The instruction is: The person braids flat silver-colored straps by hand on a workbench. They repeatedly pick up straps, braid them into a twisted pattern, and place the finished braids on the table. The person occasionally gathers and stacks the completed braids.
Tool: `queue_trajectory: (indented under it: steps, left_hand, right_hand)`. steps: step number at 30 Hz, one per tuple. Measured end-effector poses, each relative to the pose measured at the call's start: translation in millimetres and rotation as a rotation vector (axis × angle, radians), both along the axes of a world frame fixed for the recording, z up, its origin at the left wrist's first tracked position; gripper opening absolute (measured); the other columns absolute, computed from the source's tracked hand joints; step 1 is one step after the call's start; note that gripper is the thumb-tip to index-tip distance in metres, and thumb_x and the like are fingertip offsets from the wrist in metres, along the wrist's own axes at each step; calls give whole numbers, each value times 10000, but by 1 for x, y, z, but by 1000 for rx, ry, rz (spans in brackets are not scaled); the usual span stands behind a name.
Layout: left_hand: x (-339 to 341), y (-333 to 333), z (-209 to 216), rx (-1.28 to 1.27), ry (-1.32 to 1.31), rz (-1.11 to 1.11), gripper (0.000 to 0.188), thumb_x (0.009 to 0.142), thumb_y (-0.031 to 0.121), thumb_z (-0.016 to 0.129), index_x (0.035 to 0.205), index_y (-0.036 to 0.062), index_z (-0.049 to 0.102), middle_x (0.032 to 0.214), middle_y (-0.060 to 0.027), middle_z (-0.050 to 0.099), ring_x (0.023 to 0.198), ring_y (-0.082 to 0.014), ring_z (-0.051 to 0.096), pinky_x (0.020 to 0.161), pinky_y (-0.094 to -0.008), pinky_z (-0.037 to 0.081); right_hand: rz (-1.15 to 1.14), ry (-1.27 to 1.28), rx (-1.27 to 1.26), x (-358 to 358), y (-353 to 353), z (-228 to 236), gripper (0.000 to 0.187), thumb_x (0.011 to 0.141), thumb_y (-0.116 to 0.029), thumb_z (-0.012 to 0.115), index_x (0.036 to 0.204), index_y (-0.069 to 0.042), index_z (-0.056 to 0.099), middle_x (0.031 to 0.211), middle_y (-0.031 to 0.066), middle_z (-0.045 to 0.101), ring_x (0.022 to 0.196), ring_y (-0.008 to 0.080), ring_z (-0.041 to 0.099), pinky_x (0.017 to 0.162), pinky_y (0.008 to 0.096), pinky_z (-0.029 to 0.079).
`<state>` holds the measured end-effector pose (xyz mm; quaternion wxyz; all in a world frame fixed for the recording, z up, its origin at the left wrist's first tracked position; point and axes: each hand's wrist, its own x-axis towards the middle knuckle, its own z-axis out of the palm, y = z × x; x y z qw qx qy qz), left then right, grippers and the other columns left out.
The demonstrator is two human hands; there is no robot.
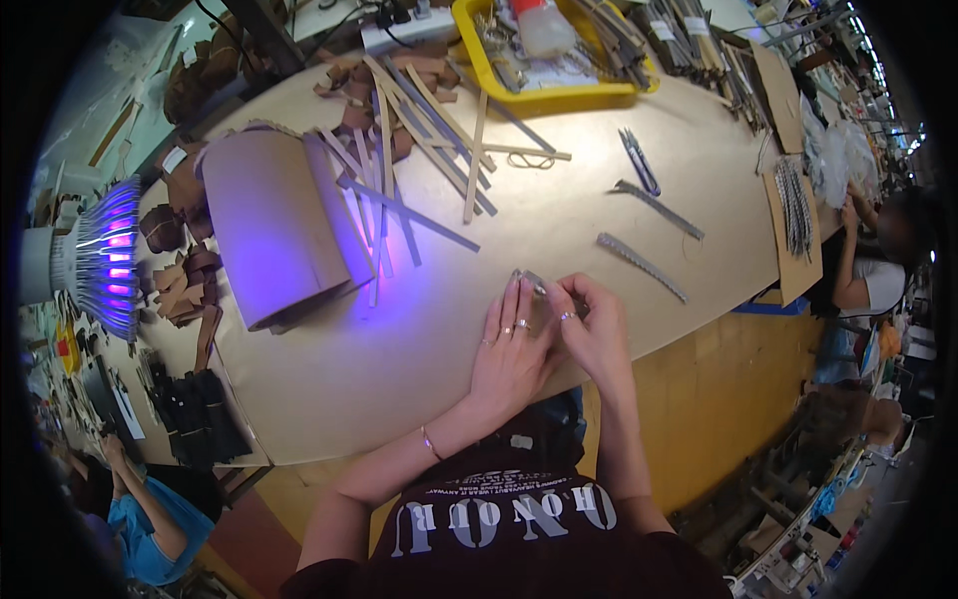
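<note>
My left hand [509, 349] and my right hand [597, 327] meet close to the near edge of the table. A small greyish strip-like piece [537, 283] shows at the fingertips between them; most of it is covered, and its kind is unclear. The left fingers lie long and close together against this piece, the thumb hidden. Thumb and bent fingers of the right hand pinch at its other side. Beyond the right hand lie two narrow grey textured strips [644, 268] [659, 208] and a pair of thread snips [639, 162].
A large brown roll [269, 220] stands left under a finned lamp [108, 260] with violet light. Loose tan and grey strips [429, 130] spread beside it. A yellow tray [559, 98] sits at the back. Cardboard with silvery strips [793, 210] lies right. Co-workers sit on both sides.
</note>
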<state>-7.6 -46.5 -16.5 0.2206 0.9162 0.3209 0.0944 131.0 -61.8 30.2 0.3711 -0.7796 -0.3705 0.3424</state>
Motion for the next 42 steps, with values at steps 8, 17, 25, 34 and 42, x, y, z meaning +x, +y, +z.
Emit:
queue_trajectory:
  steps: [8, 17, 25, 34, 42]
  left_hand:
    - [-17, 23, 1, 6, -27, 10, 708, 835, 449, 688, 1412, 82, 505, 1527, -146, 392, 1420, -306, 334, 1105, -470, 276]
    - [-22, 27, 0, 13, -114, 95, 650, 815, 402, 750, 1366, 108, 568, 1490, -106, 464, 1396, -286, 375, 1058, -424, 279]
    - [-22, 25, -1, 22, -102, 111, 637, 813, 376, 757, 1358, 101, 574, 1471, -104, 486, 1391, -283, 384, 1054, -417, 285]
    - [-25, 27, -1, -33, -178, 136, 647, 799, 307, 775, 1362, 75, 557, 1484, -127, 462, 1385, -295, 388, 1046, -424, 300]
    - [-21, 40, 5, -33, -137, 167, 628, 810, 238, 746, 1380, 75, 538, 1512, -190, 400, 1380, -329, 383, 1053, -442, 302]
  right_hand:
    - [5, -83, -33, -9, 17, -5, 206, 952, -155, 634, 860, 29, 651, 703, 62, 643, 652, 105, 562, 604, 273, 454]
    - [35, -129, -11, -3, 12, -14, 202, 897, -176, 678, 807, 2, 643, 736, 147, 642, 614, 294, 630, 574, 374, 475]
    - [44, -157, -63, -5, 18, -8, 206, 890, -178, 688, 804, 4, 647, 746, 144, 650, 604, 289, 638, 581, 375, 489]
    - [50, -194, -60, -6, 20, -7, 193, 877, -169, 695, 786, -8, 641, 735, 141, 636, 602, 293, 628, 574, 384, 478]
    - [52, -233, -60, -7, 20, -7, 183, 876, -169, 694, 796, -11, 647, 751, 140, 645, 609, 296, 631, 581, 387, 485]
